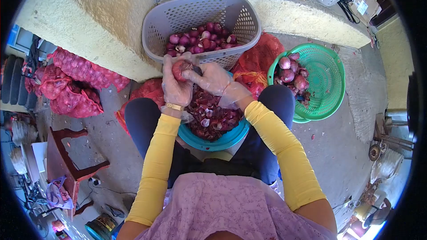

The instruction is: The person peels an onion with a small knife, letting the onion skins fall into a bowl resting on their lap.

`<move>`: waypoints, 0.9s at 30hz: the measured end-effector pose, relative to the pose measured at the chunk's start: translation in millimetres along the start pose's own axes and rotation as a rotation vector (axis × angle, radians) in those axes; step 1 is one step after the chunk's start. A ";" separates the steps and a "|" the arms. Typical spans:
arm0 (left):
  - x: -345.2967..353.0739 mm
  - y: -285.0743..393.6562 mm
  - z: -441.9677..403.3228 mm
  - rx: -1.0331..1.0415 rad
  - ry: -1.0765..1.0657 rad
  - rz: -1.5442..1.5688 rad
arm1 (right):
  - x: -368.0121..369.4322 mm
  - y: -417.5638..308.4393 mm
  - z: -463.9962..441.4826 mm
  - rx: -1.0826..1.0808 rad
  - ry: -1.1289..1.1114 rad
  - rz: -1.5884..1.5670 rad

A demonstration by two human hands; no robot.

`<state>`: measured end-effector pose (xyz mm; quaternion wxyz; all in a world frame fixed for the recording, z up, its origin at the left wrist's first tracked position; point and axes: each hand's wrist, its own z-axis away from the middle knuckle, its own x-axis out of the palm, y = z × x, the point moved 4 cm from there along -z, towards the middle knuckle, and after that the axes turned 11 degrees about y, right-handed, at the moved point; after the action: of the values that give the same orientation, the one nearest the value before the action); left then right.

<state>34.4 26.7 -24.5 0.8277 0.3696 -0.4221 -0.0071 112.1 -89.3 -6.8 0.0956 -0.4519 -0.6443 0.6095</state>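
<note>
My left hand (pixel 175 84), in a clear plastic glove, is wrapped round a red onion (pixel 180 69) in front of the grey basket. Against the onion's right side, my gloved right hand (pixel 211 79) is closed, its thumb and fingers pressed together. A small dark thing shows at those fingers, too hidden to name. Below both hands, between my knees, a blue basin (pixel 218 144) holds loose onion skins (pixel 209 120). Just beyond the hands, the grey perforated basket (pixel 153 22) contains many peeled, shiny purple onions (pixel 204 38).
To the right, a green colander (pixel 327 80) holds several unpeeled onions (pixel 289 71). Red mesh sacks (pixel 260 55) lie behind the basin, and full onion sacks (pixel 71 89) lie at left. A low wall (pixel 302 18) stands behind the basket. An overturned wooden table (pixel 66 160) is at lower left.
</note>
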 end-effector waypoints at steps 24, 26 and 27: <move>8.0 7.9 12.8 -0.434 -0.266 -0.265 | -61.1 5.0 -5.0 0.076 -0.107 0.242; 5.3 13.3 15.1 -0.559 -0.512 -0.126 | -71.2 14.9 -5.2 0.057 0.103 0.249; 9.1 13.7 17.9 -0.558 -0.514 -0.126 | -73.2 9.5 -5.1 0.055 0.104 0.250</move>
<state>23.5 22.8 -3.1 0.7615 0.1415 -0.5744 -0.2649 161.9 -138.2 17.4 0.0646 -0.5569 -0.5604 0.6097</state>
